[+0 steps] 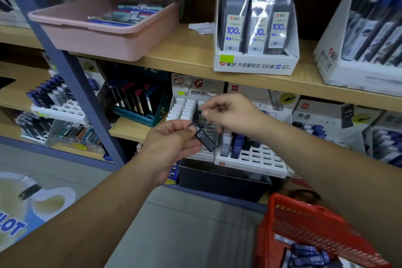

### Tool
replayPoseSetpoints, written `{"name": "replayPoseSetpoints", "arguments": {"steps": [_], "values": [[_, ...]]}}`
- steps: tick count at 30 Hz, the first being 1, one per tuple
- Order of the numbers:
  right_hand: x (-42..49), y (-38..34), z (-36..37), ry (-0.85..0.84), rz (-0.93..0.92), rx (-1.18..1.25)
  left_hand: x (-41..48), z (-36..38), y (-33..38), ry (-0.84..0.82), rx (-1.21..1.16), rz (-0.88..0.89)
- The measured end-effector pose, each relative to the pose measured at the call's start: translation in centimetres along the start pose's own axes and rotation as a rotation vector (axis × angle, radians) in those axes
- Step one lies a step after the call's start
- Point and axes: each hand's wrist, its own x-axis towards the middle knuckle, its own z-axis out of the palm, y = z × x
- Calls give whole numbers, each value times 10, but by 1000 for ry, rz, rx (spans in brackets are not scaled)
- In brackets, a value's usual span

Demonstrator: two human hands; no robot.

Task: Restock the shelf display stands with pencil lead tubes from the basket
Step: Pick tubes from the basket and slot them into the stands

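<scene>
White slotted plastic display stand (250, 159) shows many empty slots, so restocking is partly done. Left hand (171, 143) pinches a black lead tube (203, 136) before it; right hand (228, 113) pinches another, blurred, above it. Red mesh basket (309, 224) below holds more.

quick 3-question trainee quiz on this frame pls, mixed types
1. True or false: the left hand holds a black lead tube.
2. Where is the red basket? A) on the top shelf B) low at the person's right C) inside the pink tray
3. Fill in: the right hand reaches toward the white ____ stand on the lower shelf.

Key:
1. True; its grip pinches the tube's upper end.
2. B
3. display; what the fingertips hold is too blurred to tell.
</scene>
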Motion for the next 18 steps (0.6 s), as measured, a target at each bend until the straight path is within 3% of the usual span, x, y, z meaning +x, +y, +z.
{"name": "replayPoseSetpoints", "arguments": {"steps": [3, 7, 10, 15, 18], "values": [[-31, 1, -18, -110, 34, 91, -10, 18, 2, -52, 63, 49], [-59, 18, -40, -56, 50, 128, -19, 50, 0, -123, 93, 61], [-78, 35, -57, 29, 64, 145, -14, 67, -6, -152, 160, 52], [-95, 77, -65, 289, 216, 123, -1, 74, -35, -175, 567, -29], [-94, 91, -60, 368, 243, 151, 4, 73, -50, -185, 688, -79]]}}
